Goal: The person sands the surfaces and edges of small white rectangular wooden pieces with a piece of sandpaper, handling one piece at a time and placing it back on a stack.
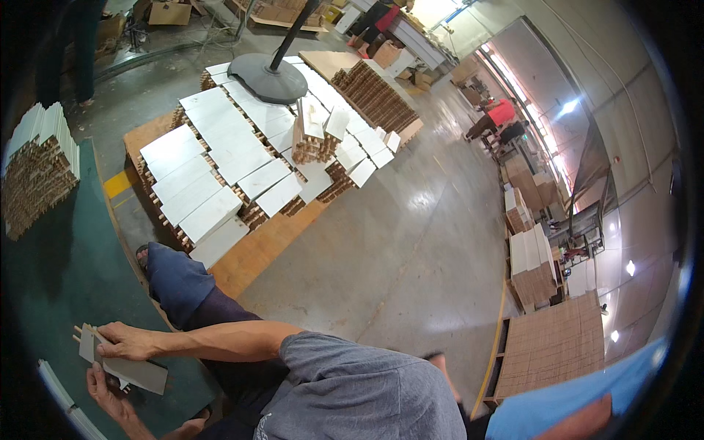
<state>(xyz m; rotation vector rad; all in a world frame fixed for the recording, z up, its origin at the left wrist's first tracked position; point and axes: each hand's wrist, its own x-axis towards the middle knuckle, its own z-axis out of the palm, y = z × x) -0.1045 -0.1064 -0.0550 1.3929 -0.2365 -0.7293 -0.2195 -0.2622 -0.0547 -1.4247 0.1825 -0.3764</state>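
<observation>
A light grey-white board (150,375) is between my hands above the dark green work surface (117,271), with short wooden pegs (77,334) sticking out at its far-left end. My right hand (126,341) lies across the top of the board, its fingers bent over the edge. From below, my left hand (106,396) grips the near edge, thumb up against the board. Small dark and white bits show under the board next to the left fingers; what they are I cannot make out. Whether one board or two are held is unclear.
A stack of white boards (45,165) stands on the green surface's far left; white strips (66,400) lie at the near left. Beyond, a wooden pallet (268,246) carries many white pegged boards (220,139) and a black pole base (268,77). Another person in red (501,111) is far off.
</observation>
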